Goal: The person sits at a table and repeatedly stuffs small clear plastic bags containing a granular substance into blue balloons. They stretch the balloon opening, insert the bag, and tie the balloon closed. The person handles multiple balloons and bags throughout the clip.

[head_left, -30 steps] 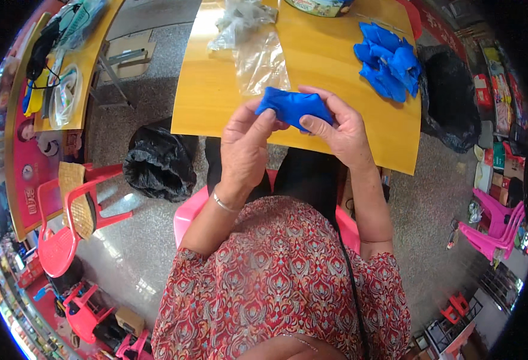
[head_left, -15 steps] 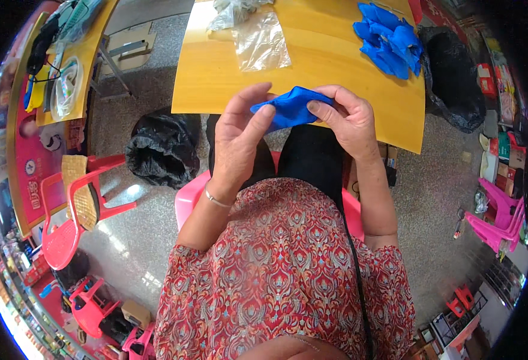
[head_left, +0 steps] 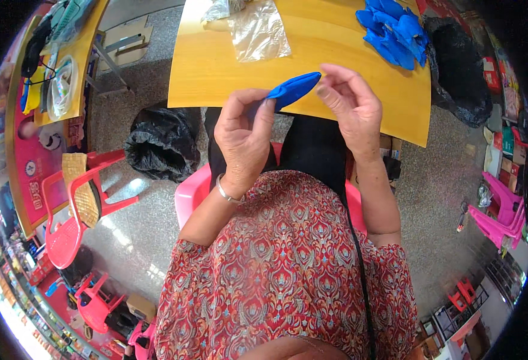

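I'm partway through folding a small blue cloth piece (head_left: 293,90), held just above the near edge of the yellow table (head_left: 216,66), at upper centre of the frame. My left hand (head_left: 244,135) pinches its lower-left end; my right hand (head_left: 351,105) has fingertips closing on the upper-right tip. Its long axis slants lower left to upper right. Next, I judge, comes a firm, even crease along that line.
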Available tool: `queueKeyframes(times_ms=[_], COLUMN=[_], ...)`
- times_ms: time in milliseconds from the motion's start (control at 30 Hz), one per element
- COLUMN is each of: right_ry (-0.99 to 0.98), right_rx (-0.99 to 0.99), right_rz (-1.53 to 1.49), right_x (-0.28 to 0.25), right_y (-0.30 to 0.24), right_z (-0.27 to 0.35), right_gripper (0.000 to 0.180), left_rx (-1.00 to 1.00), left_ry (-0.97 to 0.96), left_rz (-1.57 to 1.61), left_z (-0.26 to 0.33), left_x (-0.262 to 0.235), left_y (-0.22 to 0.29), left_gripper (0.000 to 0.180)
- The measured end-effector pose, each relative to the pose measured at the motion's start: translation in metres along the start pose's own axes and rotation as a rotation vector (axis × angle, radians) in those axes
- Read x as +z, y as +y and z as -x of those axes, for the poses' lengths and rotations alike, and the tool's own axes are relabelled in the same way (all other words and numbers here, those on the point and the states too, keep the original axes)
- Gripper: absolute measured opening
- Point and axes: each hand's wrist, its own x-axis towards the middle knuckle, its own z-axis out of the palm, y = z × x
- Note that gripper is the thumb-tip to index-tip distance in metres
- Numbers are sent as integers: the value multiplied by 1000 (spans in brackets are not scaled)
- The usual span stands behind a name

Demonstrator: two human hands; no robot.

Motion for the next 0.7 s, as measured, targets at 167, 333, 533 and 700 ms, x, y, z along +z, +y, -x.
queueKeyframes(times_ms=[167,333,533,700], right_ry=[-74,-54,-20,-13], right_rx=[217,219,187,74], right_rz=[-140,-136,-135,-223], right_x=[5,-3,-2,9], right_y=[3,3,1,-7], right_z=[-2,-6,-5,0], right_gripper=[21,13,18,25], left_rx=[-101,-407,-553,-704], left_ry=[-77,-167,-199,-203], left_rz=[79,247,337,522], left_z=[3,-1,-7,-7], left_x=[2,-2,-8,-9], left_y=[0,10,10,-1], left_gripper=[16,19,11,17])
